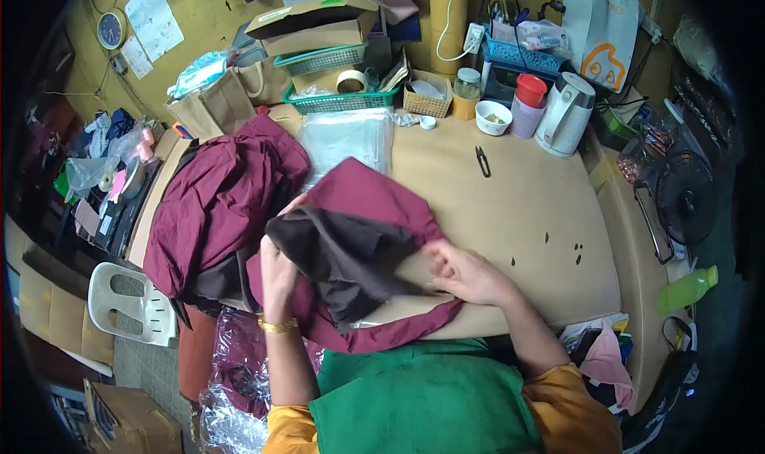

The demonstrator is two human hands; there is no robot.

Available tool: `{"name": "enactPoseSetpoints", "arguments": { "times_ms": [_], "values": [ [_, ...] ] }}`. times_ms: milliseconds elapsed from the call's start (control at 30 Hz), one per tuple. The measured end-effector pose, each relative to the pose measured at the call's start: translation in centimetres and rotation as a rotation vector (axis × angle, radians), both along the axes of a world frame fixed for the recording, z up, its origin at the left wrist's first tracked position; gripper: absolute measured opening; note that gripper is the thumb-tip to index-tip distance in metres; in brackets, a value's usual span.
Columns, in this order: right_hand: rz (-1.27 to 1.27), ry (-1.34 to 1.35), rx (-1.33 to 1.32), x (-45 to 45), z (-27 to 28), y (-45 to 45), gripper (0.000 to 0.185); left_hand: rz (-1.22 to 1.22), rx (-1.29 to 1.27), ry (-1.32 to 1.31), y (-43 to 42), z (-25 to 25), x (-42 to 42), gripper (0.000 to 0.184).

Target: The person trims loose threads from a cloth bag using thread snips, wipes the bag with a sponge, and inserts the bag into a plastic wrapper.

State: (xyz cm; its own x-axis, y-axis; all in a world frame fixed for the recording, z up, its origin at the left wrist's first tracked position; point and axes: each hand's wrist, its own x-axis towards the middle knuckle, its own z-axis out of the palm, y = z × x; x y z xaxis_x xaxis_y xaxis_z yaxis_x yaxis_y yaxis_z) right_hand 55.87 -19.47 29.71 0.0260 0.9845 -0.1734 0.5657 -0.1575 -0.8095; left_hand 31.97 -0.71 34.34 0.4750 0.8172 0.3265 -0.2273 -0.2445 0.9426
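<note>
Maroon-and-dark cloth [374, 195] lies partly lifted over the worktop [510, 207], beside a bunched maroon heap [215, 207]. The left hand [279, 271] has its grip closed on the cloth's dark side; the right hand [466, 275] is curled and blurred near the edge, its hold impossible to tell. The step seems to be arranging the cloth; the next move probably calls for steadying that edge.
</note>
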Motion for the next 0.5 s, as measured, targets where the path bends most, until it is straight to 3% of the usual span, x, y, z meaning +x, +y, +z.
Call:
{"name": "enactPoseSetpoints", "arguments": {
  "times_ms": [33,67,100,133,167,233,267,300,333,367,433,500],
  "values": [
    [-0.181,0.407,0.103,-1.3,0.7,0.1,0.076,-0.061,0.082,0.093,0.5,-0.9,0.5,0.043],
    [-0.181,0.413,0.1,-2.5,1.0,0.4,0.076,-0.02,0.086,0.139,-2.1,0.1,2.4,0.048],
    [-0.179,0.277,0.413,-3.7,1.4,0.9,0.09,-0.056,0.393,0.435,-4.2,-0.2,3.1,0.051],
    [-0.174,0.134,0.724,-4.7,1.5,1.3,0.104,-0.239,0.437,0.42,-6.6,-0.5,4.2,0.053],
    [-0.28,0.108,0.767,-5.5,1.1,1.2,0.083,-0.487,0.419,0.182,-8.3,-1.6,4.3,0.051],
    [-0.263,0.2,0.765,-3.7,-3.1,0.9,0.053,-0.728,0.202,0.25,-6.7,-2.0,2.7,0.048],
    [-0.406,0.366,0.661,-3.6,-4.0,0.1,0.034,-0.652,-0.038,0.286,-5.7,-2.8,2.1,0.045],
    [-0.494,0.566,0.609,-3.4,-5.3,-0.2,0.033,-0.57,-0.28,0.319,-5.0,-4.0,1.9,0.042],
    [-0.494,0.562,0.609,-3.0,-6.0,-0.8,0.032,-0.239,0.009,0.47,-5.2,-5.1,2.7,0.038],
    [-0.493,0.559,0.607,-3.1,-6.0,-1.3,0.03,-0.239,-0.002,0.47,-5.8,-5.9,3.1,0.038],
    [-0.441,0.462,0.627,-3.4,-5.4,-1.6,0.029,0.016,0.601,0.775,-6.7,-7.0,3.9,0.042],
    [-0.398,0.362,0.65,-3.7,-5.2,-1.9,0.029,0.035,0.615,0.798,-7.2,-7.5,4.3,0.044]
  ]
}}
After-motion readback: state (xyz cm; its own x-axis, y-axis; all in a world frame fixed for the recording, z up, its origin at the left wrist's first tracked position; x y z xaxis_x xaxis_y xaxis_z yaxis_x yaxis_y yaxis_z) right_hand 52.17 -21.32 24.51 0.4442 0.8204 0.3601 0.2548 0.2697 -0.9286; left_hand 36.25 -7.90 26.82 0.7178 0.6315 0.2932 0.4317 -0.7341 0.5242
